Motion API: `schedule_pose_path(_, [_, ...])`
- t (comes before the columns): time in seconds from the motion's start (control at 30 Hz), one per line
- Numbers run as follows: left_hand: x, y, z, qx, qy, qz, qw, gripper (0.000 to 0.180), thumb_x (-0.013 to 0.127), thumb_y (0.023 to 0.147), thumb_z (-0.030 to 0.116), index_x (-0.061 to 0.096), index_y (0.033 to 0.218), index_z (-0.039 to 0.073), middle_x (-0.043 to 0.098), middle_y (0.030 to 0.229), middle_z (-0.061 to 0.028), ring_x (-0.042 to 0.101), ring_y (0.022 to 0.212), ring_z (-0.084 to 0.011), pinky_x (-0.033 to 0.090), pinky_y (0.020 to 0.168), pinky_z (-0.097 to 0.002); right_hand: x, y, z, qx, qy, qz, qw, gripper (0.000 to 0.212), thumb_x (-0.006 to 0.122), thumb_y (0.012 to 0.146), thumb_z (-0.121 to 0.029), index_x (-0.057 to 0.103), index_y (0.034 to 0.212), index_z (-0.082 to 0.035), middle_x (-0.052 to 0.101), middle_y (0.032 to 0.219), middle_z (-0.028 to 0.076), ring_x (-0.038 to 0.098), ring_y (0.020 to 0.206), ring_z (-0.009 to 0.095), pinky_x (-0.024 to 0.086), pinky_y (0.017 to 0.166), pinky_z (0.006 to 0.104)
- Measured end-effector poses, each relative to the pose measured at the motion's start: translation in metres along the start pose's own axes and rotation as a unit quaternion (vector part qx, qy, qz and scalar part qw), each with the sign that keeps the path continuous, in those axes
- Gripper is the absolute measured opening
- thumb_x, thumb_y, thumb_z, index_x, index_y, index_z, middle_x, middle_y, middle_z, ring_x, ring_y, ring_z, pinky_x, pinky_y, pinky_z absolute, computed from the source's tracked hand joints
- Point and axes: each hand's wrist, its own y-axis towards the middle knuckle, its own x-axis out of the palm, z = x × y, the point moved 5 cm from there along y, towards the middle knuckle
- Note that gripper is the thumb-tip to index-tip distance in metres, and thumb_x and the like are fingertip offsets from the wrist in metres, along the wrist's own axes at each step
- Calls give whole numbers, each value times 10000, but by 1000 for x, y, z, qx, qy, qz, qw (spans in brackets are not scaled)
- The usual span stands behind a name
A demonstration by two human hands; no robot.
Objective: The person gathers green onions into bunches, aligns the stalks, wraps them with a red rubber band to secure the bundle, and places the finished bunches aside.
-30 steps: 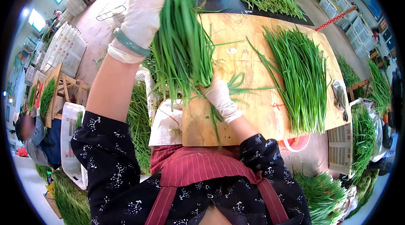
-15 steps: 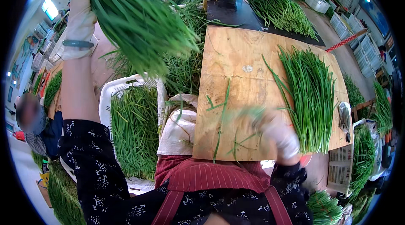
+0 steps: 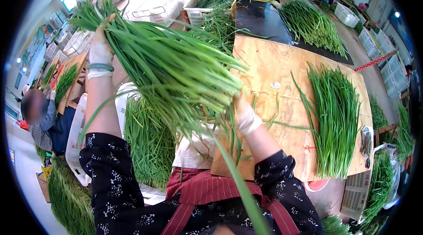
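Observation:
My left hand [image 3: 102, 45], in a pale glove, is closed around a large bunch of garlic chives [image 3: 167, 67], raised to the left of the board with its leafy end up and left. My right hand [image 3: 243, 114], also gloved, is at the bunch's pale stem end, its fingers partly hidden among the stems; loose strands hang below it. On the right of the wooden board [image 3: 282, 155] lies a second, neat bunch of garlic chives [image 3: 332, 125]. A few stray leaves lie on the board near my right forearm.
A white crate [image 3: 122, 107] of chives stands left of the board. Beyond the board, a black surface [image 3: 262, 21] bears another chive pile [image 3: 310, 23]. A grey object [image 3: 366, 142] sits at the board's right edge. A co-worker [image 3: 44, 111] is at the far left.
The bunch in my left hand has swung right and lower, toward the board. My right hand has moved from over the board up and left to the bunch's stem end.

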Motion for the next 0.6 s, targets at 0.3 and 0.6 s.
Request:
schedule_pose_path(0.3, [2,-24,-30,-74,-4,58,996,175,559,836,242,623,825,80,614,680,-42,596,570,-200,520,542,-333,0,-53,-11,34,-260,215,941,479,593,851,-384,451,1166,-52,466,718,-40,356,549,53,336,504,210])
schedule_pose_path(0.6, [-8,-36,1,66,-22,47,996,193,534,861,217,607,952,64,627,791,-82,620,709,-229,532,680,-375,-56,-59,-50,-67,-284,386,875,508,613,827,-305,445,1257,-94,546,1053,53,525,804,126,433,868,357])
